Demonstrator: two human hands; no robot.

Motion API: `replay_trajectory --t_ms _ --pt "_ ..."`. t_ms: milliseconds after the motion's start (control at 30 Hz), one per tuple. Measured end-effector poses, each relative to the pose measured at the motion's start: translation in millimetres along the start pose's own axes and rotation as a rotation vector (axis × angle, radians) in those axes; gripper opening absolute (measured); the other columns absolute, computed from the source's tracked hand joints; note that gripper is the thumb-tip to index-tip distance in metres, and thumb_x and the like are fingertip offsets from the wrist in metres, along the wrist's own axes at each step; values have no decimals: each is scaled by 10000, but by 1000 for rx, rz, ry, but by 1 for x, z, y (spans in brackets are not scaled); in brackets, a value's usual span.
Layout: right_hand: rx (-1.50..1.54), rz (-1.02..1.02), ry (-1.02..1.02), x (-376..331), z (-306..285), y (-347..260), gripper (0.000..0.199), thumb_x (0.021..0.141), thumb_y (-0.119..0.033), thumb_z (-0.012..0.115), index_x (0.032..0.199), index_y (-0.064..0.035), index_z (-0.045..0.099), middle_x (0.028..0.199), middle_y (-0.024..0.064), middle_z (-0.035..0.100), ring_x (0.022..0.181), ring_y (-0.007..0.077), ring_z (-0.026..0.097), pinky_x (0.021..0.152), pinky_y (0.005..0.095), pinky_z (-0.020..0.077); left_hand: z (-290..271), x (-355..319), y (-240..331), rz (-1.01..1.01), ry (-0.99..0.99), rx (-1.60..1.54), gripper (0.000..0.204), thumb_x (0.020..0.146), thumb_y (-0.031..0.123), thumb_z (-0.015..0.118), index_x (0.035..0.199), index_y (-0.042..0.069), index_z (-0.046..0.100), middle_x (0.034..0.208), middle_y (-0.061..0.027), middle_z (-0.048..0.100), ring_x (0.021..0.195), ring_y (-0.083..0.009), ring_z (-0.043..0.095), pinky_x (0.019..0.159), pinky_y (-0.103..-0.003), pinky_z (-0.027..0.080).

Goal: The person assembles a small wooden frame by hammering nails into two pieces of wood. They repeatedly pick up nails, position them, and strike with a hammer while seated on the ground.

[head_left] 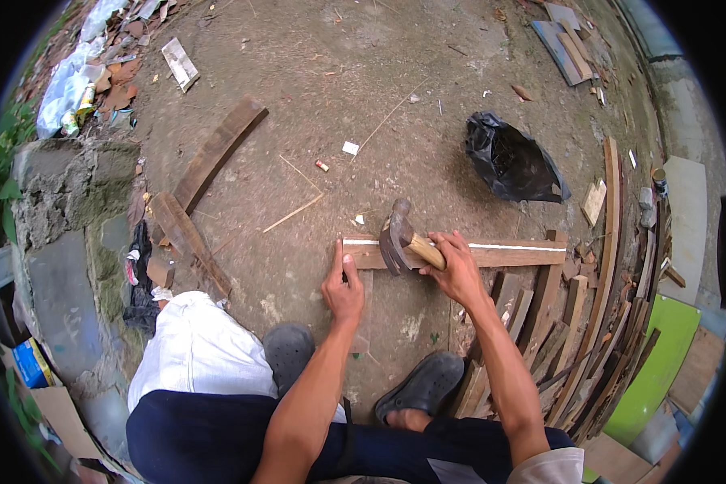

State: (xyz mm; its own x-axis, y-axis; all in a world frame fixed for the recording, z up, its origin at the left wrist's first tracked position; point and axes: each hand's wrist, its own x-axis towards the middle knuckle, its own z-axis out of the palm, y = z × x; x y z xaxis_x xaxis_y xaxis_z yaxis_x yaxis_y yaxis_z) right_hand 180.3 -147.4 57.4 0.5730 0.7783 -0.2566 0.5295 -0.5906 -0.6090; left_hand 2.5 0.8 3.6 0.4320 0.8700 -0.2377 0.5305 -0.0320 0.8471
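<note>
A claw hammer (397,235) with a rusty metal head and a pale wooden handle lies across a wooden board (508,256). My right hand (456,270) is closed around the end of the handle, with its fingers over the board. Along the board's upper side runs a narrow white strip (504,248). My left hand (345,292) grips the board's left end between thumb and forefinger. The board spans left to right in front of my feet, and its right end meets another piece of wood (548,282).
A black plastic bag (512,157) stands gaping beyond the board. Stacked timber (593,339) lines the right side, beside a green panel (657,363). Two loose planks (222,153) lie to the left, near a white sack (206,347) and a concrete block wall (68,282).
</note>
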Motion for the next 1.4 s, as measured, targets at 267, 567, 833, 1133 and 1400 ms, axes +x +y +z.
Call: replay_trajectory --t_ms 267,567,833,1133,1400 --pt "13 8 -6 3 0 2 661 724 -207 875 1286 -3 591 1317 143 639 1278 345 553 1216 504 307 5 16 10 -11 53 127 419 1052 291 518 1317 -9 645 1275 -232 672 1200 -391 639 1000 -441 506" --pt "32 35 -122 10 -8 2 681 743 -246 870 1314 -3 588 1336 152 632 1295 371 542 1219 484 315 12 16 -9 80 117 115 394 1059 274 508 1291 -3 665 1233 -217 694 1157 -385 657 998 -444 508" --pt "187 173 10 2 -27 -24 508 829 -232 824 1207 42 624 1245 233 669 1187 408 620 1202 521 326 13 15 -13 145 126 165 376 1057 260 508 1315 35 662 1181 -223 706 1072 -380 684 917 -444 525" --pt "136 234 113 -14 -4 -23 649 769 -171 855 1337 10 597 1390 193 602 1410 369 444 1242 522 236 13 15 -9 108 128 136 360 1036 210 537 1289 -12 663 1239 -202 698 1132 -374 682 959 -428 543" --pt "50 169 104 -10 4 -3 628 748 -151 859 1301 9 607 1337 164 644 1339 360 526 1222 525 288 13 16 -3 69 134 143 365 1038 226 530 1297 6 664 1221 -211 699 1085 -385 700 881 -425 576"
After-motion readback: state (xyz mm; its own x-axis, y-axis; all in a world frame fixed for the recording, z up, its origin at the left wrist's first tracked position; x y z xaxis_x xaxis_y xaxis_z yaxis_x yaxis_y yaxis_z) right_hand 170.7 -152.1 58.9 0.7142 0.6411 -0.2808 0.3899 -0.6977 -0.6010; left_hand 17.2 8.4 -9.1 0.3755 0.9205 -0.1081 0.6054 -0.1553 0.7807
